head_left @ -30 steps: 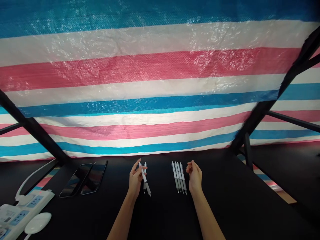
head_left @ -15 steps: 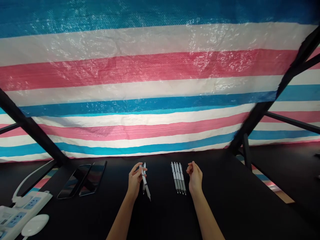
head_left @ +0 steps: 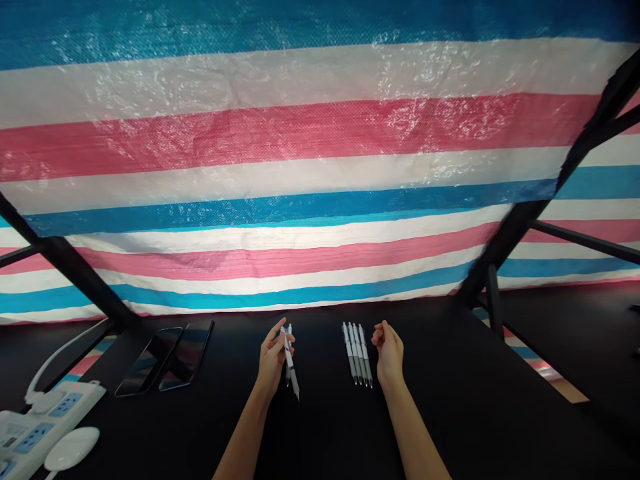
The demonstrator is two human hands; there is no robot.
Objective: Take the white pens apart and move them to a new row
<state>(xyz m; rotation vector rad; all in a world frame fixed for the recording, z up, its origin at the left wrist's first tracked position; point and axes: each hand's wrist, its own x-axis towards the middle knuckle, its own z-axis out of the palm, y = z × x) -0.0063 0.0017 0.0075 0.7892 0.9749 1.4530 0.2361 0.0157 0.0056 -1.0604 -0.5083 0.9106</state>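
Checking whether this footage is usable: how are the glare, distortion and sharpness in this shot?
In the head view, glare shines in patches on the upper striped tarp, the black frame bars lean inward from wide-angle distortion, and the black table looks very dark, though the row of pens stays fairly sharp.

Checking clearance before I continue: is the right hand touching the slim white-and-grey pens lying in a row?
Apart. The head view shows a narrow strip of black tabletop between the right hand and the nearest white-and-grey pen.
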